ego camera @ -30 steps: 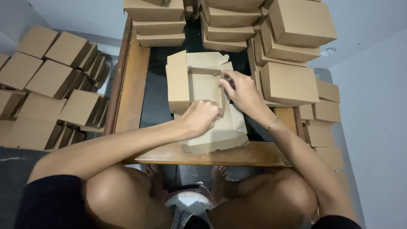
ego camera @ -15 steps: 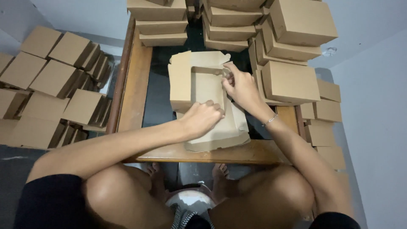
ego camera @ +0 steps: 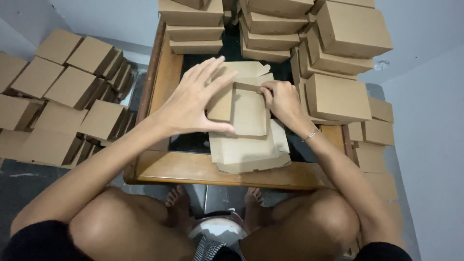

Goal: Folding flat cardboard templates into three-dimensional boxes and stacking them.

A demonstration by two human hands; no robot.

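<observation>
Brown cardboard is filling the scene: a half-folded brown cardboard box (ego camera: pixel 249 113) is lying on a stack of flat brown cardboard blanks (ego camera: pixel 249 154) at the middle of the low wooden table (ego camera: pixel 193 169). The left hand (ego camera: pixel 191 104) is hovering over the box's left wall with fingers spread wide, the thumb touching the box's near left corner. The right hand (ego camera: pixel 282 101) is pinching the box's far right edge with curled fingers. Stacks of finished brown cardboard boxes (ego camera: pixel 338 58) are standing along the table's far and right sides, and more brown boxes (ego camera: pixel 63 106) are lying on the floor to the left.
</observation>
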